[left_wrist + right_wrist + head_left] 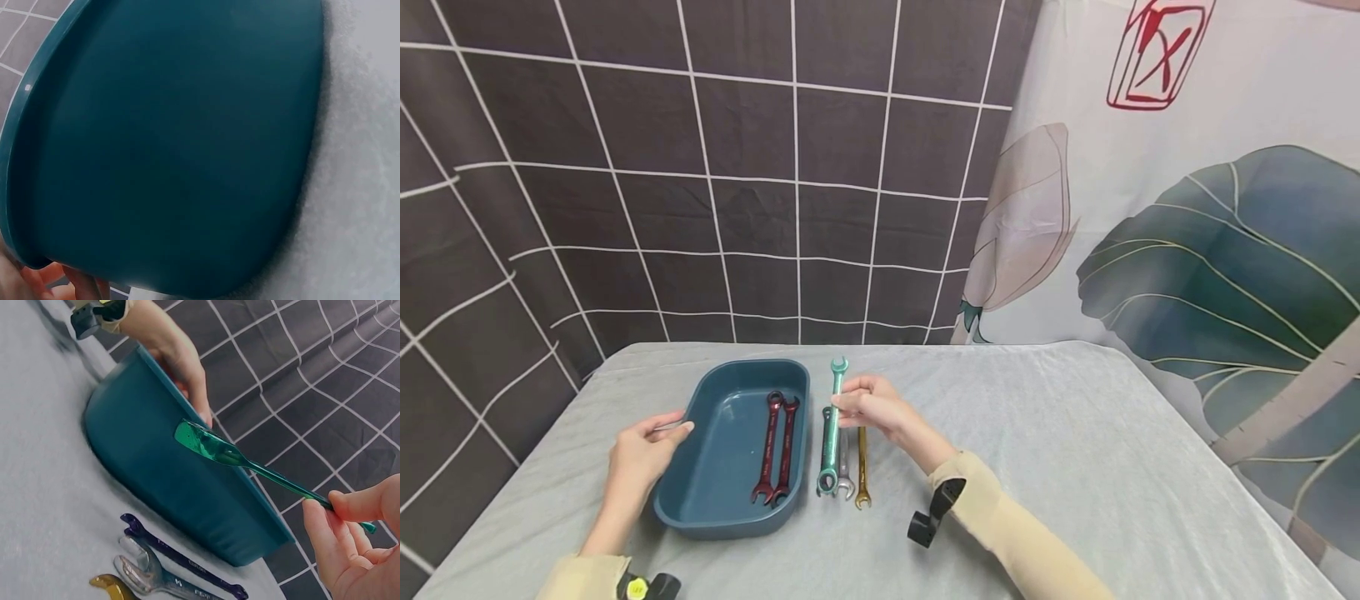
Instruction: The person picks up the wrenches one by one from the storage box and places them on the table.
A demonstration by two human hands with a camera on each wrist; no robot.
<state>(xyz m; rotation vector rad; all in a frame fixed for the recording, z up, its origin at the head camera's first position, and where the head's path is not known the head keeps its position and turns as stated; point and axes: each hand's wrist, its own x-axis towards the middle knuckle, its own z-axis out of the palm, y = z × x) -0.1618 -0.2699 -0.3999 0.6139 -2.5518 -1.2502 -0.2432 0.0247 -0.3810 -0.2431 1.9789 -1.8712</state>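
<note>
My right hand (880, 410) pinches a shiny green combination wrench (832, 442) between thumb and fingers. The wrench is raised above the table, just right of a blue plastic tub (718, 528). At the tub's left rim my left hand (638, 457) grips the edge; in the left wrist view its fingers (53, 275) show by the rim. Two dark red wrenches (768, 450) lie side by side inside the tub, along its right side. Beneath the green wrench, a dark purple wrench (181, 556), a silver wrench (165, 579) and a gold wrench (862, 471) lie on the table.
A pale grey cloth (1037, 417) covers the table. Behind it hangs a dark curtain (745, 217) with a white grid, and to the right a white curtain (1075, 275) printed with large leaves. Each wrist wears a small black camera (922, 527).
</note>
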